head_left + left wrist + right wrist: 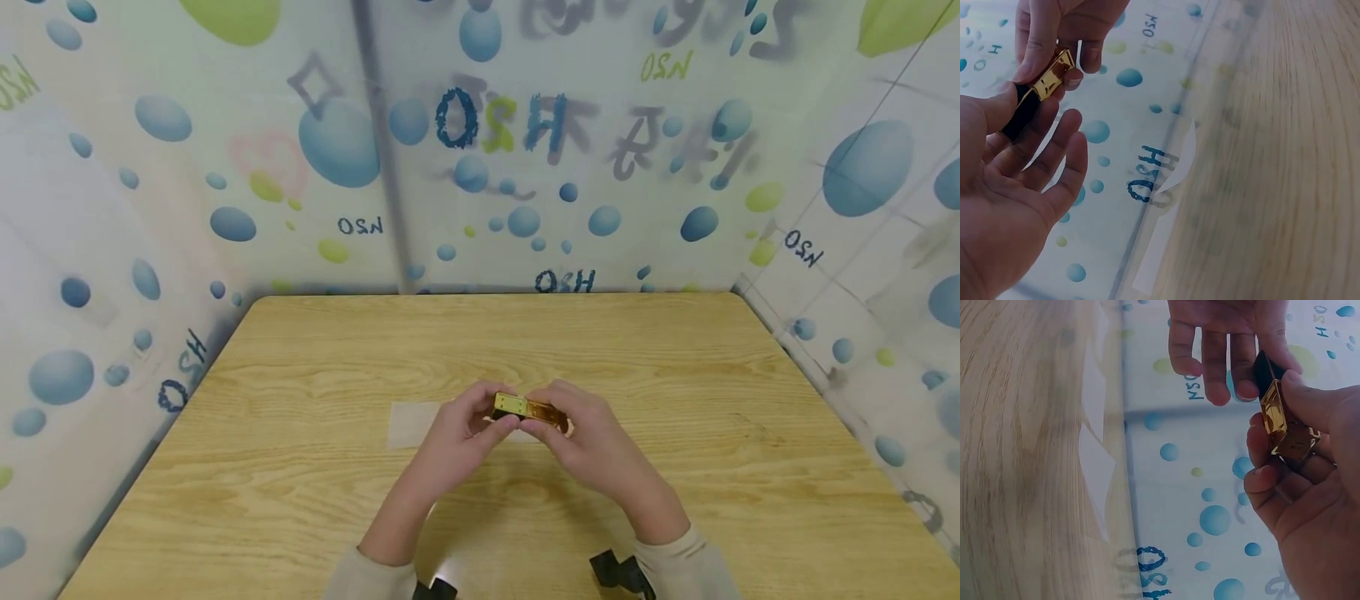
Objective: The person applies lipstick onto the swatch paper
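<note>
Both hands hold one small oblong gold-and-black object (512, 405) above the middle of the table. Its black end lies between the thumb and fingers of my left hand (459, 433). At the shiny gold end, my right hand (585, 429) pinches it with the thumb on the near side and fingers behind. The left wrist view shows the object (1052, 76) tilted, with the left hand's other fingers spread loosely below it. In the right wrist view, a glossy gold flap-like part stands at an angle to the object's body (1274, 411). What kind of object it is, I cannot tell.
A white sheet of paper (411, 423) lies on the wooden table (300, 500) behind and below the hands, partly covered by them. Curtains printed with blue and green drops (337, 146) close in the table at the back and sides. Black straps (621, 573) show near the sleeves.
</note>
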The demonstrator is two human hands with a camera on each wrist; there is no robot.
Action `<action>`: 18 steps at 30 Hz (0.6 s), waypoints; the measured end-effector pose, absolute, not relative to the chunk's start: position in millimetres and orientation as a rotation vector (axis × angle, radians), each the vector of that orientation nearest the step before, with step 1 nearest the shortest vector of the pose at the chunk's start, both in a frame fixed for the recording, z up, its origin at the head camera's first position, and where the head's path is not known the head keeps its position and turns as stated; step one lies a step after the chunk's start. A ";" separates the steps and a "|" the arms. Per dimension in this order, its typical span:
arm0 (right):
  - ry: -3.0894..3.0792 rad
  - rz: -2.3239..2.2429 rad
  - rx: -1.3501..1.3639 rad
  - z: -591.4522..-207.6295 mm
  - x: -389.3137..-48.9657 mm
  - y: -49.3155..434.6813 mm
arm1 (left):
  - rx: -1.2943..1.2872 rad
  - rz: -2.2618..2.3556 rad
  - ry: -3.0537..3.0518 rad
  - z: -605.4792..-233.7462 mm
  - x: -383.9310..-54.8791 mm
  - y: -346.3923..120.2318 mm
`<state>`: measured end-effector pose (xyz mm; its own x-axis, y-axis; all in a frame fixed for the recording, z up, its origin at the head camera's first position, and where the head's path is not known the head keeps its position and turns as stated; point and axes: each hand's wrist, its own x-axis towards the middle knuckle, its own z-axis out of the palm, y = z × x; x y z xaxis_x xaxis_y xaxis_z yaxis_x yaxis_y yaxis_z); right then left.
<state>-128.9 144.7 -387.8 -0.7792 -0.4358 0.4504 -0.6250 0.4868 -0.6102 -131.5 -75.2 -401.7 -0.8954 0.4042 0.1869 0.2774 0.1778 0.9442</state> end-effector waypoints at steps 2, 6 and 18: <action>-2.475 1.171 0.927 -388.2 -129.1 144.6 | 0.703 1.845 2.313 -401.8 -131.5 -75.1; -2.451 1.166 0.969 -388.8 -129.2 144.7 | 0.726 1.851 2.315 -401.6 -130.8 -75.2; -2.407 1.162 1.069 -389.7 -128.2 147.4 | 0.775 1.823 2.305 -403.5 -131.4 -77.8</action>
<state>-128.2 147.4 -389.7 -0.6948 -0.5054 0.5118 -0.7151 0.4090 -0.5669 -131.4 -77.8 -403.5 -0.8649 0.4473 0.2277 0.3246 0.1525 0.9335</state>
